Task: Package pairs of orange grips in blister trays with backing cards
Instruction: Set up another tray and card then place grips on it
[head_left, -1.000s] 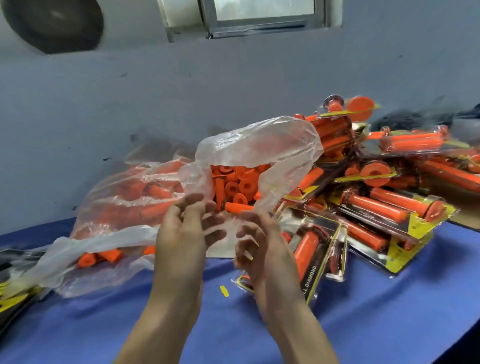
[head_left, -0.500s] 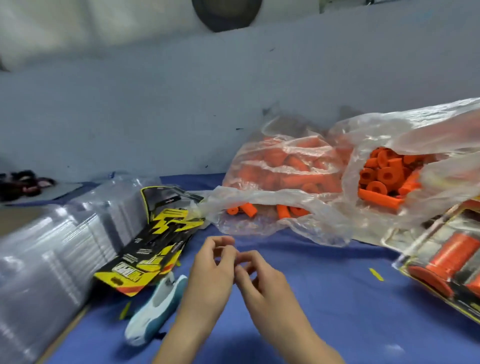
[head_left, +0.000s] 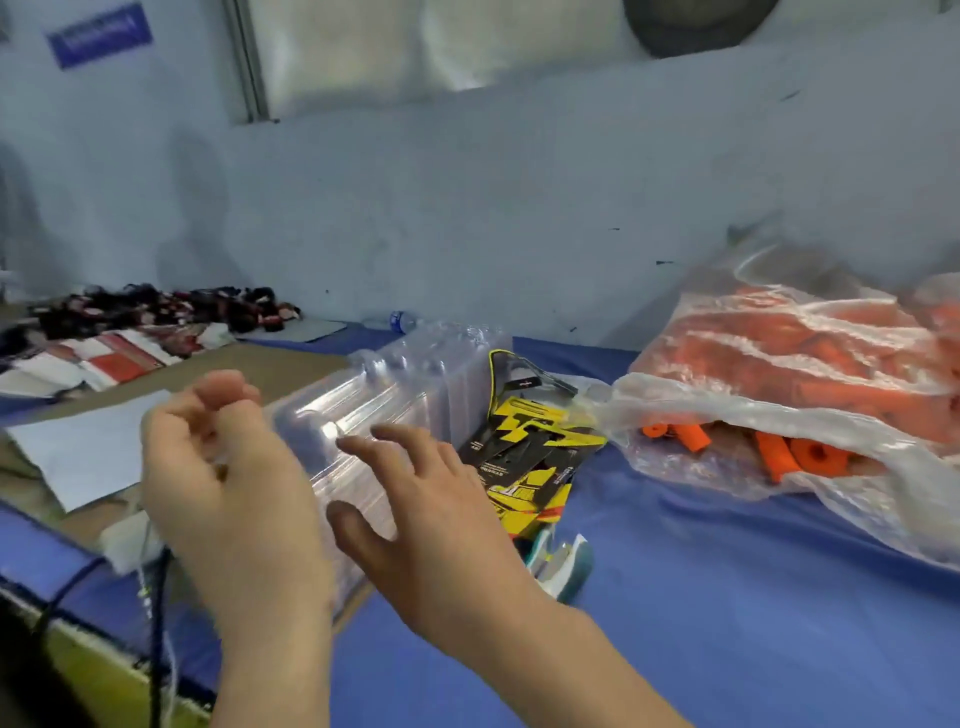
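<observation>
Both hands hover over the trays (head_left: 415, 384): right hand (head_left: 436, 519) fingers spread, left hand (head_left: 228, 499) loosely curled, holding nothing. Cards (head_left: 530, 452) lie beside; grips (head_left: 789, 452) sit bagged.

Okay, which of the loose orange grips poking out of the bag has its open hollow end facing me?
The thick orange grip farthest right at the plastic bag's mouth: its round hole faces the camera, while the others beside it lie side-on.
</observation>
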